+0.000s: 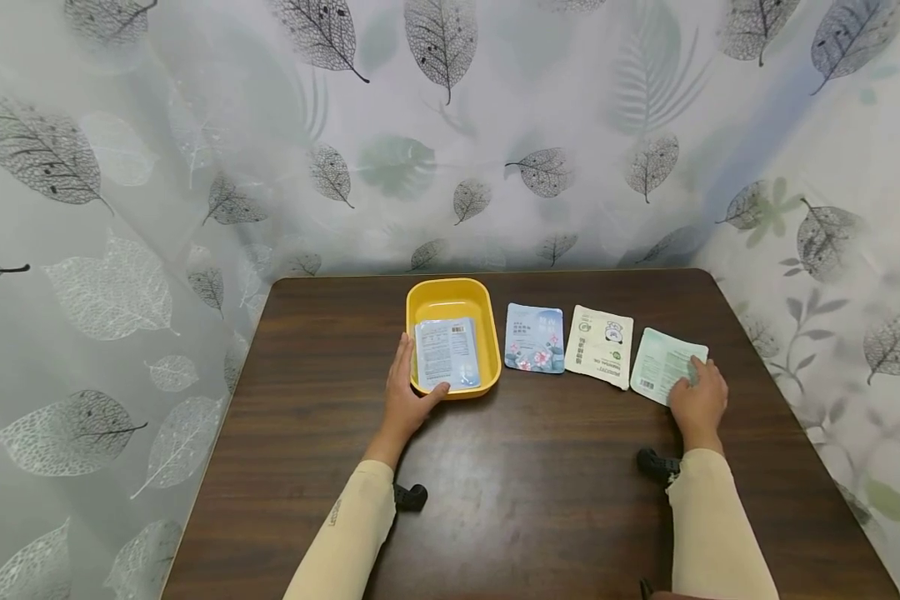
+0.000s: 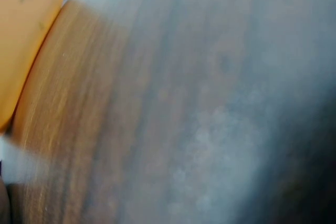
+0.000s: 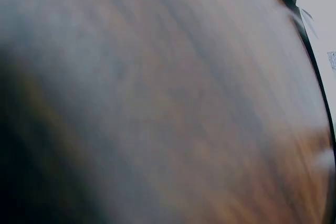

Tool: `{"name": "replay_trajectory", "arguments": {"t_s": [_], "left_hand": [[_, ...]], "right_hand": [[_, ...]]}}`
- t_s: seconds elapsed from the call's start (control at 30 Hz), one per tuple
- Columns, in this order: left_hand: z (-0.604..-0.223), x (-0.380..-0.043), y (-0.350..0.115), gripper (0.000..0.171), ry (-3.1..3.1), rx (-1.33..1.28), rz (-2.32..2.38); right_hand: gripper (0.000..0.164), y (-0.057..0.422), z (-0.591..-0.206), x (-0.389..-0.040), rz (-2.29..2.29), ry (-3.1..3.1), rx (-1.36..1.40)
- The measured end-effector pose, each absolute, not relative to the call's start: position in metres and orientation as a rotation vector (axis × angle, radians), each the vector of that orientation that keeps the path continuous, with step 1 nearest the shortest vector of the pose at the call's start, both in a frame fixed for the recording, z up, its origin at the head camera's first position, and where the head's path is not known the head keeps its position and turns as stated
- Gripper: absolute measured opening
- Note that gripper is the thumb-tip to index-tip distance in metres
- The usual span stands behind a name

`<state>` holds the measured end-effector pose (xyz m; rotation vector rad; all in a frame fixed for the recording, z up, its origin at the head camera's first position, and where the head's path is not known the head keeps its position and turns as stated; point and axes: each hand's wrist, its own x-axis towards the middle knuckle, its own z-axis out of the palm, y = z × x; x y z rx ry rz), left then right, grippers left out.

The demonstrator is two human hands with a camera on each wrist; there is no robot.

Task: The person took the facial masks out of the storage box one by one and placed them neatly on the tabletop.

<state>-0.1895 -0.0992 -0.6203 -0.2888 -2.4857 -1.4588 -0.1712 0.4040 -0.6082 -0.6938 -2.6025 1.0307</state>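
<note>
My left hand [image 1: 408, 396] rests at the near left corner of a yellow plastic bin [image 1: 453, 289]. Its fingers lie along the bin's left side, and the thumb touches the front rim. A light blue sachet [image 1: 447, 354] with printed text and a barcode lies inside the bin. On the right, my right hand [image 1: 700, 400] touches the right edge of a pale green sachet [image 1: 663, 365] with its thumb and fingertips; the sachet lies on the table. The left wrist view catches the bin's wall [image 2: 26, 40]; neither wrist view shows the fingers at work.
Between bin and green sachet lie a blue sachet with pink flowers [image 1: 534, 337] and a cream sachet with a panda picture [image 1: 598, 346], side by side. All are on a dark wooden table [image 1: 330, 358], backed by a leaf-patterned curtain [image 1: 450, 167].
</note>
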Motion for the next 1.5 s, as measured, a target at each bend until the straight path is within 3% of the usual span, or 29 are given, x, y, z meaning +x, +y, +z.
{"name": "replay_trajectory", "arguments": {"t_s": [0.4,0.57,0.8,1.1,1.33,1.5], "left_hand": [[-0.621,-0.187,-0.099,0.107,-2.511,-0.276,-1.472],[-0.62,-0.187,-0.098,0.108,-2.524,-0.273,-1.469],[-0.617,-0.187,-0.097,0.109,-2.49,-0.288,-1.478],[-0.617,-0.19,-0.098,0.11,-2.505,-0.273,-1.464],[-0.618,-0.191,-0.098,0.108,-2.518,-0.256,-1.459],[-0.618,-0.189,-0.097,0.107,-2.515,-0.25,-1.467]], "right_hand": [[0.062,0.403,-0.588,-0.172,1.276,-2.219,-0.771],[0.061,0.392,-0.553,-0.182,1.354,-2.15,-0.789],[0.058,0.364,-0.498,-0.196,1.502,-2.05,-0.608],[0.06,0.304,-0.446,-0.217,1.535,-2.049,-0.288],[0.06,0.229,-0.414,-0.216,1.633,-2.09,-0.001],[0.061,0.175,-0.416,-0.218,1.725,-2.144,0.152]]}}
